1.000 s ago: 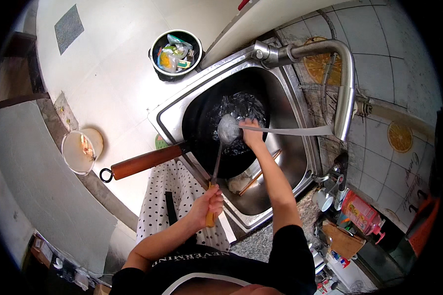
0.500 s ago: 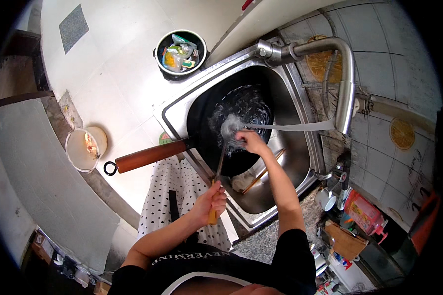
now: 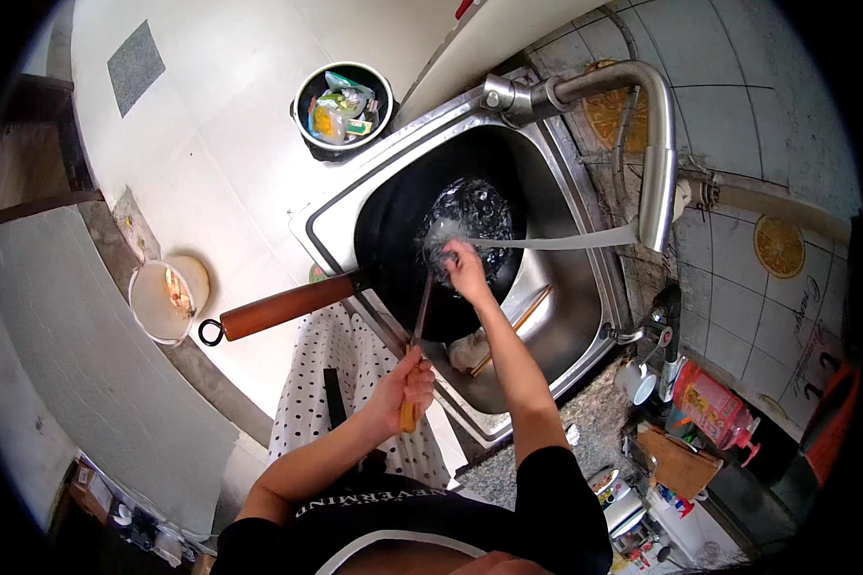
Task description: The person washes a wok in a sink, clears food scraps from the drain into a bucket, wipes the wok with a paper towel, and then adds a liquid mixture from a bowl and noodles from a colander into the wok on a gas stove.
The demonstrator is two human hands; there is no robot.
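My left hand (image 3: 405, 388) is closed round the yellowish wooden handle of a long cooking utensil (image 3: 424, 305) with a thin metal shaft. Its far end is lost in the splash, so I cannot tell its kind. My right hand (image 3: 465, 268) is at that end, fingers curled; what they hold, if anything, is hidden. Beneath both lies a black wok (image 3: 384, 216) in the steel sink, its brown wooden handle (image 3: 292, 305) jutting out to the left. Water (image 3: 575, 239) streams from the curved faucet (image 3: 660, 182) onto the utensil's end, and churns in the wok.
In the steel sink (image 3: 571, 331), chopsticks (image 3: 523, 326) and a pale cloth-like thing (image 3: 468, 352) lie beside the wok. A bin with rubbish (image 3: 309, 134) and a white bucket (image 3: 149, 305) stand on the floor. At right are a mug (image 3: 636, 383) and a pink-red bottle (image 3: 710, 402).
My right hand has shifted slightly left and up, and its fingers are more bent. The splash at the utensil's end is smaller. My left hand keeps its grip on the handle.
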